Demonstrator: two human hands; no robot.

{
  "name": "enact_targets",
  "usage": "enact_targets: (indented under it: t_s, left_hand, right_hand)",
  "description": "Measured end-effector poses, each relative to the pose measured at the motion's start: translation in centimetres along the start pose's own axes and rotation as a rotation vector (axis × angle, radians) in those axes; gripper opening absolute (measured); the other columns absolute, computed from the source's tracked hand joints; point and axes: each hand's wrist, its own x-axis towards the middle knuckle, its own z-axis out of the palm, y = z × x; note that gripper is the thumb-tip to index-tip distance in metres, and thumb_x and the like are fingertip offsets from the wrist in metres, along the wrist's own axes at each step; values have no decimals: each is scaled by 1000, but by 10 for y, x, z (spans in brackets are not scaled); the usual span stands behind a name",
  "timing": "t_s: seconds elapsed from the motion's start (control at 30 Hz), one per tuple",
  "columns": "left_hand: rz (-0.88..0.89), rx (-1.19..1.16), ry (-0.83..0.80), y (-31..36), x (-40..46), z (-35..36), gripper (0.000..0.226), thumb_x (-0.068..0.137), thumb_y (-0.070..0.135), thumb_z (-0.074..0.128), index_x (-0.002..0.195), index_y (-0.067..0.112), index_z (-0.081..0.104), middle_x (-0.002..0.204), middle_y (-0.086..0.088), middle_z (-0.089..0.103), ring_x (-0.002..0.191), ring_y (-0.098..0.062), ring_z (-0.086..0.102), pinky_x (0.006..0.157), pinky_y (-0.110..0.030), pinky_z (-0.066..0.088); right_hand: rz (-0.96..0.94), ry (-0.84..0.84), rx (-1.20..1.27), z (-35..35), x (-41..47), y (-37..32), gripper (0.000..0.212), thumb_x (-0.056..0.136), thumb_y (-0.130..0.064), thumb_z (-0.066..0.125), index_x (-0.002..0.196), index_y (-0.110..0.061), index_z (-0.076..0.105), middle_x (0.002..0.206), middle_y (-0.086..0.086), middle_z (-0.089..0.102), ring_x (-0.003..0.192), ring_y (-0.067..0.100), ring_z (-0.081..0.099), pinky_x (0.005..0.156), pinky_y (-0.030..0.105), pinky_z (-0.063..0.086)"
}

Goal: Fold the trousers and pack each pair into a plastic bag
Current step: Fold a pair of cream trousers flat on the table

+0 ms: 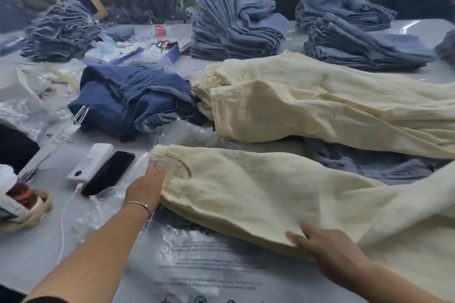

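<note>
Nearest, the right hand (327,251) presses flat-fingered on the cream linen trousers (246,194), whose long axis runs leftward to the waistband-gripping left hand (145,189).

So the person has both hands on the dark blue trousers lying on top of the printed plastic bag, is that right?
Not quite: the head view shows the trousers under the hands are cream trousers, not dark blue. The left hand holds the waistband end and the right hand touches the near edge, and they do lie on the printed plastic bag. The dark blue garments sit farther back, untouched.
</note>
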Motion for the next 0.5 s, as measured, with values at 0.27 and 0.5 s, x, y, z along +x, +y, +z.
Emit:
enact_targets:
  t_s: [0.27,0.5]
  left_hand:
    - [61,12,-231,-15,24,5,32,94,23,42,125,20,41,124,-10,47,101,-31,57,81,-38,50]
    - [-166,-235,-92,-24,49,-24,21,86,24,47,94,16,65,107,-10,59,93,-30,57,80,-38,50]
  right_hand:
    - [59,-214,72,10,14,-6,78,78,-17,53,147,-41,25,120,-1,48,92,31,59,62,35,28]
    - [104,-250,251,21,21,4,59,85,-63,40,141,-58,25,117,-13,50,105,18,56,81,30,39]
